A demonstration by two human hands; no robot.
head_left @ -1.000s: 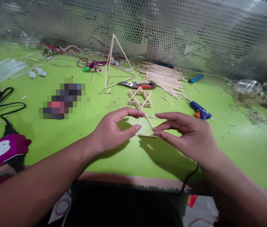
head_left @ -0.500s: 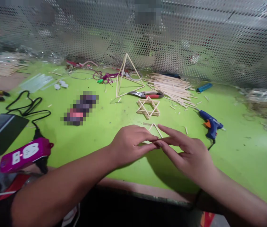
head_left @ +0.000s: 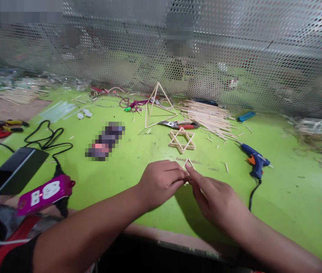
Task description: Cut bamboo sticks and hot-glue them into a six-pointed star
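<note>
My left hand [head_left: 161, 182] and my right hand [head_left: 215, 199] meet at the middle of the green table [head_left: 286, 197]. Both pinch a small triangle of thin wooden sticks [head_left: 188, 164] that lies on the table; only its far tip shows beyond my fingers. Just behind it lies a flat star made of sticks [head_left: 182, 140]. Farther back stands a tall stick pyramid [head_left: 159, 105].
A heap of loose sticks [head_left: 206, 113], red-handled pliers [head_left: 182, 124], a blue lighter [head_left: 246, 116] and a blue glue gun [head_left: 254, 161] lie to the right. At the left are a pink power strip [head_left: 45, 194], black cables [head_left: 45, 138] and a dark device [head_left: 13, 170]. A perforated metal screen [head_left: 235, 57] closes the back.
My hands came together from either side of the stick triangle and now pinch it between them. The view has lifted and shifted left, showing more of the table's left side.
</note>
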